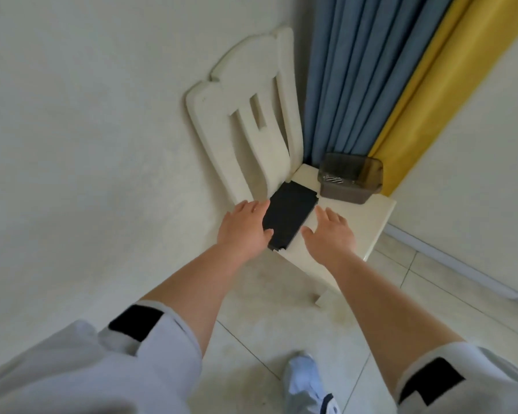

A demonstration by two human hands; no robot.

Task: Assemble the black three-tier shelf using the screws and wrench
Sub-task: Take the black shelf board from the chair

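Black shelf panel (292, 215) lies unassembled on the chair (356, 222); my left hand (245, 227) touches it, right hand (331, 233) hovers, fingers spread, holding nothing.

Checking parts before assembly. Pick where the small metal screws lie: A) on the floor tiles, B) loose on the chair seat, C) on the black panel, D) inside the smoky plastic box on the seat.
D: the shiny screws show through the wall of the plastic box, which stands on the chair seat beyond the black panel.

Soft, even daylight, shadows faint; wide-angle bending at the edges, slight overall blur, near sleeves (72, 369) softest.
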